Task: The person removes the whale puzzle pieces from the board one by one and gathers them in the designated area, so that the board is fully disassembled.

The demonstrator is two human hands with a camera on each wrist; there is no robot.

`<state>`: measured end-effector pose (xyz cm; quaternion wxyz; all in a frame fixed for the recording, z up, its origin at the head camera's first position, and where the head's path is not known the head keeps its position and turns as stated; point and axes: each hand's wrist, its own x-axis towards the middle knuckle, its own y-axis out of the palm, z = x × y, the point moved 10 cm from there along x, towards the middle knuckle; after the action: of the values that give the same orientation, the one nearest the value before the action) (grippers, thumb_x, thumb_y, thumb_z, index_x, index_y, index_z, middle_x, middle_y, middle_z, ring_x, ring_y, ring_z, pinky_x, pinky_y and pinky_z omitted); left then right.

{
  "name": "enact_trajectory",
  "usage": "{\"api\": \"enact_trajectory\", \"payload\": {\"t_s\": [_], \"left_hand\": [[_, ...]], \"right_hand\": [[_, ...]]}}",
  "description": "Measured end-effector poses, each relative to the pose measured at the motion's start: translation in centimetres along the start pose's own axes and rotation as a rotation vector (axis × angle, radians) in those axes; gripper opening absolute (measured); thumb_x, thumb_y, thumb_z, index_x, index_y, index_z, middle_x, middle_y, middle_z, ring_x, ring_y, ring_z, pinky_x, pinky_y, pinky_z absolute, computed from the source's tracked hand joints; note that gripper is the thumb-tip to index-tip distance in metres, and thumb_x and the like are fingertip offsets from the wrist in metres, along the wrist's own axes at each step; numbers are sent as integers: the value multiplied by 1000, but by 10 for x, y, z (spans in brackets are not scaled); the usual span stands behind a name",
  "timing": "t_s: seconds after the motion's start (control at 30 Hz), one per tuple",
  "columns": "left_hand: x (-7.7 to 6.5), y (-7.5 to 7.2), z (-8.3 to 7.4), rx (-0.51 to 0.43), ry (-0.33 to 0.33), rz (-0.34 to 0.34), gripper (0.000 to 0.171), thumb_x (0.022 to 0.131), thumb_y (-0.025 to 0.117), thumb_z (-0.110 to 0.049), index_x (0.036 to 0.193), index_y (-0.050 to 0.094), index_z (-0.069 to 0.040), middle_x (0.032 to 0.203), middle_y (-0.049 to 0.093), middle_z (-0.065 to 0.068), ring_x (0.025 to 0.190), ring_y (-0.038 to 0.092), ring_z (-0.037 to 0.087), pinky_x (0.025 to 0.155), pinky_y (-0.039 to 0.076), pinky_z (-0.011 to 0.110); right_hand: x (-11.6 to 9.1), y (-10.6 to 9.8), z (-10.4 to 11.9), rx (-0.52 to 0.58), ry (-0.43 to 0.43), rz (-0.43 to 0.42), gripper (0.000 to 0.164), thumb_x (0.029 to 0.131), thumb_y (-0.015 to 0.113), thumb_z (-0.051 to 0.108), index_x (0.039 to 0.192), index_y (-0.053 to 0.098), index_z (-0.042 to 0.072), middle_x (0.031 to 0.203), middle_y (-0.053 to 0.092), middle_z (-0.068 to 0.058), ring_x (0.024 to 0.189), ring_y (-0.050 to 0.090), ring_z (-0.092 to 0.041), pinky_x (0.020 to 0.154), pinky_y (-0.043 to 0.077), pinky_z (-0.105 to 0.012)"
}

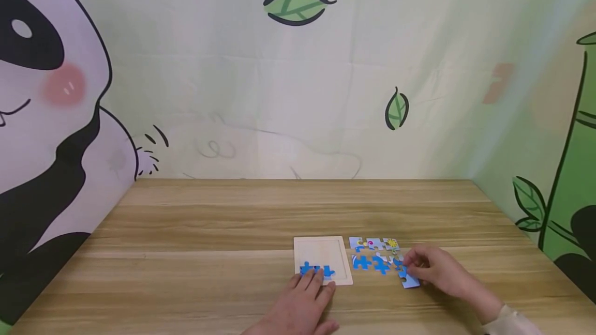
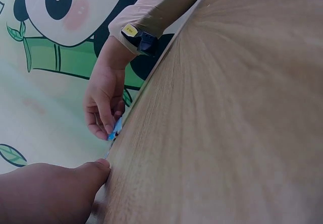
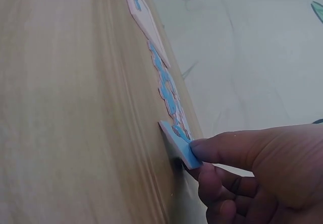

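My right hand (image 1: 440,272) pinches a light-blue jigsaw piece (image 1: 411,281) between thumb and fingers at the right end of a group of loose pieces. In the right wrist view the thumb lies on the top face of this blue piece (image 3: 180,146), which is tilted, one edge raised off the table. My left hand (image 1: 300,306) rests with fingers extended on the front edge of a square wooden puzzle tray (image 1: 321,248). Its fingertips touch blue pieces (image 1: 328,273) lying along the tray's front side, partly covering them.
Several loose jigsaw pieces (image 1: 362,262) lie in two rough rows just right of the tray, some with yellow and pink print. The wooden table (image 1: 195,252) ends at a backdrop (image 1: 233,76) with a panda and leaves.
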<state>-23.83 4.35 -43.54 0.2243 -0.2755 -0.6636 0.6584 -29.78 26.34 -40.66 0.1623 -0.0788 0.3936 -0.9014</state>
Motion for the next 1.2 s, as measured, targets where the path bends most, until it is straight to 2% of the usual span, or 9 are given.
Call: {"api": "enact_trajectory", "payload": {"t_s": [0.2,0.4,0.8,1.0,1.2], "left_hand": [[0,-1,-1,4,9,-13,68,96,30,-65,144,43,-19,151,42,11,141,38,26,109,38,46],[1,-1,-2,12,11,-12,68,96,31,-65,144,43,-19,150,42,11,141,38,26,110,37,46],[0,-2,-3,19,18,-22,68,96,29,-64,144,43,-19,151,41,11,141,38,26,110,37,46],[0,1,-2,14,21,-20,69,96,26,-65,145,42,-19,151,41,11,141,37,27,110,37,46],[-1,1,0,2,22,-41,68,97,27,-64,144,43,-19,151,41,12,140,38,27,110,37,47]], "right_hand": [[-2,-3,6,-140,-14,-68,7,83,69,8,89,65,8,81,62,2,70,50,1,61,45,-20],[-5,-3,10,-187,-47,-90,10,80,73,9,86,64,11,80,62,5,71,49,3,63,45,-20],[-3,-13,20,-167,-51,-95,8,85,70,13,90,66,9,81,63,3,64,49,3,59,44,-19],[5,-15,35,-160,-26,-108,11,89,66,16,96,67,8,84,63,2,64,49,0,58,43,-20],[18,-10,54,-152,-66,-114,13,90,66,14,98,67,5,84,63,2,63,48,-1,58,42,-19]]}}
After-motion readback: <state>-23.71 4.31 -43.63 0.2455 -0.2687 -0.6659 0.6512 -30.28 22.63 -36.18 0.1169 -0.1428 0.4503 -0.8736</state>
